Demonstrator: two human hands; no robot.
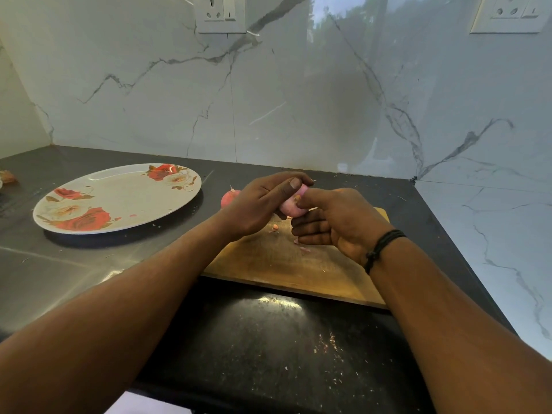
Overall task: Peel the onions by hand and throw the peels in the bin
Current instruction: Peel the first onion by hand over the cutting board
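A pale pink onion (294, 204), its skin largely off and its surface smooth and glossy, is held in the air just above the far part of a wooden cutting board (286, 264). The left hand (263, 201) wraps it from the left, fingers curled over the top and thumb lying across the front. The right hand (334, 219) meets it from the right: its thumb presses on the onion's end, where a small brownish bit shows, while the other fingers curl loosely below, holding nothing that can be made out. A black cord bracelet (383, 249) circles the right wrist.

A second onion (229, 198), redder and with its skin on, sits on the counter (89, 273) just behind the left hand, near the board's far left corner. A few small pink peel scraps (274, 228) lie on the board under the hands.

The board lies toward the counter's right edge. To its left, well apart, rests a large oval plate (125, 192) printed with red and cream roses. The counter is dark, polished stone, speckled with crumbs and flecks near its front edge. Something small and orange-brown (7, 176) sits at the far left edge, too cut off to identify. White marble-patterned walls (298, 100) with grey veins rise behind and to the right, carrying two wall sockets (219, 13).
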